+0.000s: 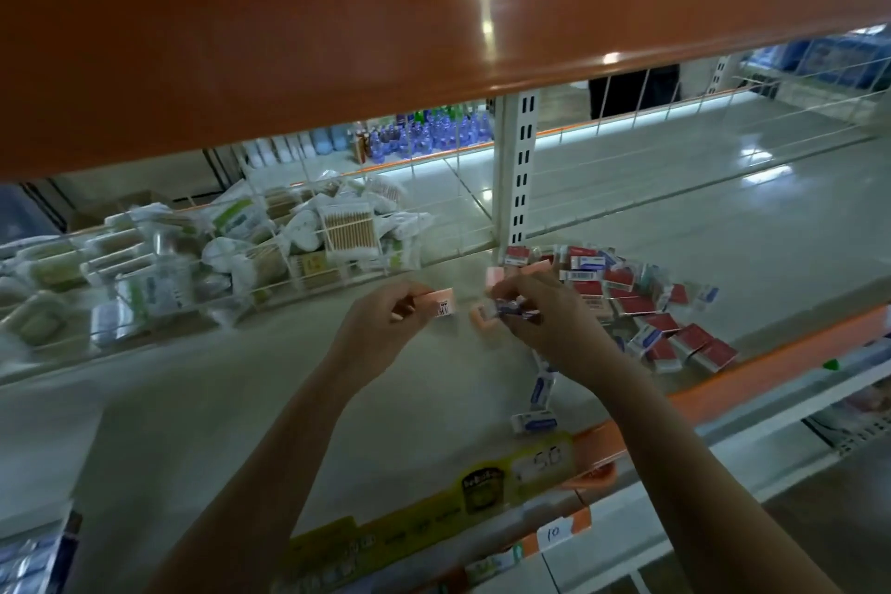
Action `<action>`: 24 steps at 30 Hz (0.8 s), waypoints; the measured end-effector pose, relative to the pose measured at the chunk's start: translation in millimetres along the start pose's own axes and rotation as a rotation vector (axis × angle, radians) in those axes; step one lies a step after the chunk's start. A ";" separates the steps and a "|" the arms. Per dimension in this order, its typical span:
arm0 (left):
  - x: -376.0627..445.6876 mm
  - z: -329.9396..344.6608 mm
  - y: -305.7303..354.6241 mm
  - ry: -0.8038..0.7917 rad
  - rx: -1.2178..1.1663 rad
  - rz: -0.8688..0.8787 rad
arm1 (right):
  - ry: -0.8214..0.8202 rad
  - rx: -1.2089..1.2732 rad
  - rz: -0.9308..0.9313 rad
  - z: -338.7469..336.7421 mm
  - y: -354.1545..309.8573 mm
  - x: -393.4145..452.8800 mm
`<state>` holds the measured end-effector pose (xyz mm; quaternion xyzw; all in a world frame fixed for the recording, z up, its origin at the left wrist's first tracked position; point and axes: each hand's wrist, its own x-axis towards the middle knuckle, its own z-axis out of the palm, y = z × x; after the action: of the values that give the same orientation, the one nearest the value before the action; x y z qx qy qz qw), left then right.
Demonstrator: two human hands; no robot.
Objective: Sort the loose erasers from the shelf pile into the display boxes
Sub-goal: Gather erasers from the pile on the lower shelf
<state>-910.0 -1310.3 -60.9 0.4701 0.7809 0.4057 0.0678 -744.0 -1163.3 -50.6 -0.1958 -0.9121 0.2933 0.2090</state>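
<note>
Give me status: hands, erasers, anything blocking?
Left hand holds pink eraser. Right hand grips wrapped erasers. Pile unsorted. Nothing blocking.

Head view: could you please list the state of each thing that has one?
Left hand: pinching a pink barcoded eraser.
Right hand: gripping small purple-wrapped erasers.
Red-and-white eraser pile: loose, scattered on the pale shelf.
Wire basket of cotton-bud packs: full.
</note>
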 end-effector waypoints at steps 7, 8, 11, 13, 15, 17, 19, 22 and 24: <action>-38.5 -28.4 0.8 0.037 -0.119 -0.062 | 0.020 0.127 -0.109 18.7 -35.7 -4.3; -43.3 -32.1 0.9 0.063 -0.159 -0.080 | 0.021 0.148 -0.135 21.6 -40.5 -4.7; -57.4 -42.0 1.5 0.116 -0.272 -0.130 | 0.023 0.165 -0.192 29.8 -53.6 -4.5; -65.2 -47.1 2.2 0.120 -0.409 -0.188 | 0.025 0.179 -0.197 34.1 -61.0 -3.5; -71.6 -52.5 2.9 0.124 -0.552 -0.281 | 0.019 0.197 -0.210 38.1 -67.7 -2.1; -76.4 -57.6 3.6 0.125 -0.671 -0.363 | 0.010 0.209 -0.225 41.6 -73.9 -1.4; -80.3 -62.5 3.9 0.107 -0.732 -0.408 | 0.003 0.218 -0.230 45.0 -79.0 -1.1; -87.2 -70.0 1.1 0.091 -0.695 -0.425 | 0.002 0.221 -0.222 50.6 -85.2 -0.4; -93.1 -75.7 -2.0 0.106 -0.619 -0.430 | -0.007 0.232 -0.232 54.9 -90.4 -0.2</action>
<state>-897.2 -1427.3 -37.9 0.2312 0.7047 0.6226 0.2498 -792.3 -1256.2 -35.5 -0.0626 -0.8894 0.3713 0.2594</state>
